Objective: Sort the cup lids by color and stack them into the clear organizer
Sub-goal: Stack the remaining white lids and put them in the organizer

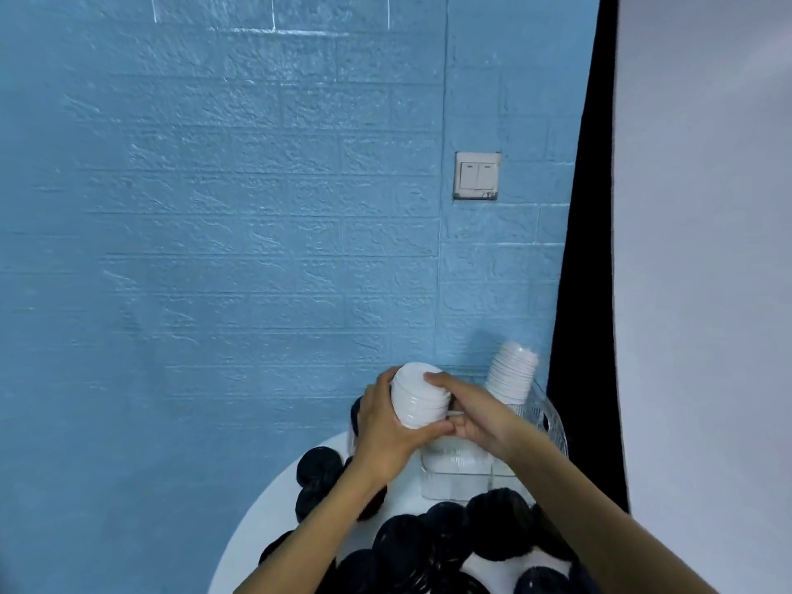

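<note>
Clear organizer (553,426) holds white lids (512,373); both hands (385,426) grip another white stack (418,396).

Loose black round plastic lids (497,529) are crowding the near part of the round white table (261,514), leaving bare surface only at its left edge. A tilted stack of white lids (512,370) is occupying the clear plastic organizer's (456,475) far right compartment, while its near compartment is lying open from above.
</note>
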Tool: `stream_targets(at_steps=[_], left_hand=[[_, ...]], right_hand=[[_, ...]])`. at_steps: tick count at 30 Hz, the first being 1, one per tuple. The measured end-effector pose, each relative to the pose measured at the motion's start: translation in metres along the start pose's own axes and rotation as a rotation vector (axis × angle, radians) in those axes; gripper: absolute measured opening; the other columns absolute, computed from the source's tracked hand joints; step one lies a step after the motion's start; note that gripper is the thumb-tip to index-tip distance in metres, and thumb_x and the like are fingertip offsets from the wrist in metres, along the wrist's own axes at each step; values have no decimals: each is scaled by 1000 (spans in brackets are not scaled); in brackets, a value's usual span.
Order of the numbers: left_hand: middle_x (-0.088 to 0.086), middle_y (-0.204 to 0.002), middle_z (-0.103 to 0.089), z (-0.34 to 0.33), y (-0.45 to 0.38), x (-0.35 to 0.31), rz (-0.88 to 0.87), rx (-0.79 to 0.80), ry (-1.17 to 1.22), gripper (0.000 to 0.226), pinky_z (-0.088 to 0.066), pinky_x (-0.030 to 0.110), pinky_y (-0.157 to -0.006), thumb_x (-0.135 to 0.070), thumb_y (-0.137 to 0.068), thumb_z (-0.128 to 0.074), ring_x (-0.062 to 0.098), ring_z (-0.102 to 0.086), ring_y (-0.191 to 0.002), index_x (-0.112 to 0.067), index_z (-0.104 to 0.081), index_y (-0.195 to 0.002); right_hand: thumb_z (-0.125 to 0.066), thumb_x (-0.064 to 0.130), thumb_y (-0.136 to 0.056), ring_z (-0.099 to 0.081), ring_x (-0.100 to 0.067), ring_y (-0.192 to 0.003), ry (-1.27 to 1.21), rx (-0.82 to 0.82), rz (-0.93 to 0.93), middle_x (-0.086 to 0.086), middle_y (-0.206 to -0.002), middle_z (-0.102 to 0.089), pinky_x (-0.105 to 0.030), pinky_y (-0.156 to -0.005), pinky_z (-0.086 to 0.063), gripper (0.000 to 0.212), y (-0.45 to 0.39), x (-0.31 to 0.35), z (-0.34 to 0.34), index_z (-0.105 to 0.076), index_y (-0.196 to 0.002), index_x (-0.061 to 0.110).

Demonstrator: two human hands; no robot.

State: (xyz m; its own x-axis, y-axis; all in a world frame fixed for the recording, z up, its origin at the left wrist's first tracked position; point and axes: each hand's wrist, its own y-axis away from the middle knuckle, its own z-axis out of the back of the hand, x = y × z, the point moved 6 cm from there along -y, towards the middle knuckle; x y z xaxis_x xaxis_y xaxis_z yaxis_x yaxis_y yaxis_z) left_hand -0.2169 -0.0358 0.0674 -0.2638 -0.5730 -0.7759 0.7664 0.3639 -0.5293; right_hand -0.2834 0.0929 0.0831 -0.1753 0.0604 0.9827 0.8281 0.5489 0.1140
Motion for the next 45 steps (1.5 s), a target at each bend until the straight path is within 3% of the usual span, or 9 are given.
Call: stream_targets(at_steps=[6, 13, 16, 21, 26, 30, 33, 40, 45], left_hand=[[-11, -126, -60, -47, -69, 8, 21, 47, 31, 114, -50, 40, -100, -73, -42, -87, 12, -57, -117, -30, -46, -140], [-9, -126, -64, -84, -129, 36, 48, 150, -19, 109, -52, 33, -94, -54, -46, -97, 13, -61, -114, -29, -47, -139], [-11, -125, -64, -94, -143, 50, 79, 143, 10, 107, -53, 37, -97, -55, -45, -97, 12, -62, -114, -30, -49, -137], [-12, -123, -67, -108, -145, 67, 136, 175, 74, 106, -55, 38, -96, -55, -41, -96, 12, -64, -112, -32, -51, -134], [-13, -122, -67, -113, -147, 67, 133, 226, -41, 103, -55, 37, -93, -58, -46, -94, 13, -65, -111, -34, -47, -134], [-8, -116, -67, -113, -148, 67, 124, 303, -171, 117, -57, 36, -83, -58, -46, -93, 19, -66, -102, -41, -26, -141], [-7, -105, -68, -112, -148, 65, 94, 342, -254, 108, -60, 39, -77, -62, -46, -91, 18, -67, -92, -46, -27, -132], [-5, -108, -65, -112, -151, 73, 47, 358, -464, 109, -48, 38, -92, -81, -39, -79, 20, -60, -102, -45, -30, -128], [-3, -125, -59, -109, -155, 79, 93, 370, -479, 98, -36, 41, -99, -83, -57, -70, 23, -51, -118, -40, -33, -137]], right_hand=[[-74, 27, -89, -71, -20, -72, -18, -126, 3, -14, -101, -72, -27, -52, -57, 45, -69, 24, 47, -65, -123, 0], [-74, 31, -91, -72, -32, -103, 26, -241, 35, -22, -116, -72, -44, -84, -61, 49, -136, 21, 76, -64, -121, -6], [-74, 49, -86, -74, -28, -98, 189, -352, 81, -15, -109, -76, -43, -93, -59, 58, -155, 20, 87, -70, -118, 0], [-55, 60, -93, -69, -29, -103, 512, -502, 107, -11, -111, -74, -33, -87, -51, 59, -162, 15, 96, -73, -113, 7], [-49, 64, -94, -67, -33, -108, 600, -539, 105, -15, -116, -73, -42, -97, -52, 64, -171, 5, 101, -71, -116, 7], [-47, 60, -97, -66, -34, -111, 652, -517, 91, -17, -121, -71, -41, -98, -51, 64, -176, 0, 100, -68, -122, 5], [-45, 56, -100, -64, -34, -115, 646, -494, 61, -18, -126, -67, -38, -98, -50, 62, -177, -4, 102, -63, -127, 3], [-48, 55, -98, -64, -32, -113, 658, -443, 51, -16, -126, -67, -42, -100, -51, 61, -179, -9, 102, -63, -128, 4], [-50, 54, -98, -63, -28, -112, 696, -443, 58, -12, -125, -67, -35, -91, -49, 57, -179, -8, 99, -61, -128, 7]])
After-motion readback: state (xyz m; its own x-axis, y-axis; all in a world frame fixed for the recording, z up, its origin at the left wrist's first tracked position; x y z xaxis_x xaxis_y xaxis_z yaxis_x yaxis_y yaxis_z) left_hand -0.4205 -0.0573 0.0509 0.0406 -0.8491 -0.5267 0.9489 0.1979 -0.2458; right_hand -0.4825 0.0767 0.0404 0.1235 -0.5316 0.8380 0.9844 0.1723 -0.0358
